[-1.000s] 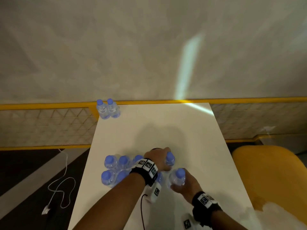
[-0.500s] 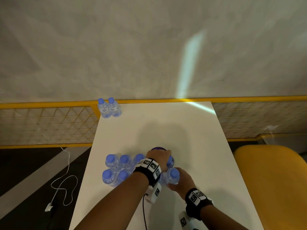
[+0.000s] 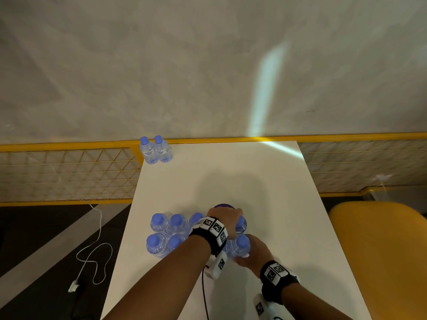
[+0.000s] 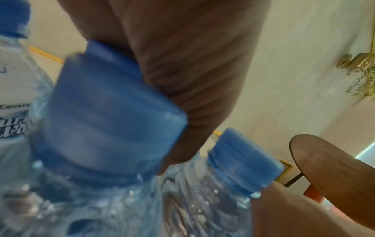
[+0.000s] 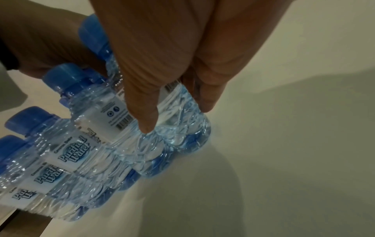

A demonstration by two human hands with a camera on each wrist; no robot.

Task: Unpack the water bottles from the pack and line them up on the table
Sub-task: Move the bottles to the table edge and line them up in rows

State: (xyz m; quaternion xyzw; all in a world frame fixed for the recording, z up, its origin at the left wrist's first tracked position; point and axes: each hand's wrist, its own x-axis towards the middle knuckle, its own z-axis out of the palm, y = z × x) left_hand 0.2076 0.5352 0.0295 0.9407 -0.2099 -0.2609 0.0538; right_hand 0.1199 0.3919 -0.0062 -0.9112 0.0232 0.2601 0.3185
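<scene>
A shrink-wrapped pack of blue-capped water bottles (image 3: 169,232) stands on the white table (image 3: 231,176), near its left front edge. My left hand (image 3: 225,218) lies over the pack's right end, fingers curled down over the bottle tops (image 4: 113,112). My right hand (image 3: 251,258) grips the nearest end bottle (image 3: 241,245) by its body; thumb and fingers (image 5: 146,99) pinch that bottle (image 5: 178,125). Two loose bottles (image 3: 156,150) stand side by side at the table's far left corner. A dark purple round thing (image 3: 223,206) peeks out beyond my left hand.
A yellow chair (image 3: 381,250) stands close on the right. A yellow mesh railing (image 3: 69,172) runs behind the table. A white cable (image 3: 92,250) lies on the dark floor at left. A round wooden tabletop (image 4: 334,160) shows in the left wrist view.
My right hand and its bottle have moved a little left, up against the pack's end. The left hand has stayed on the bottle tops.
</scene>
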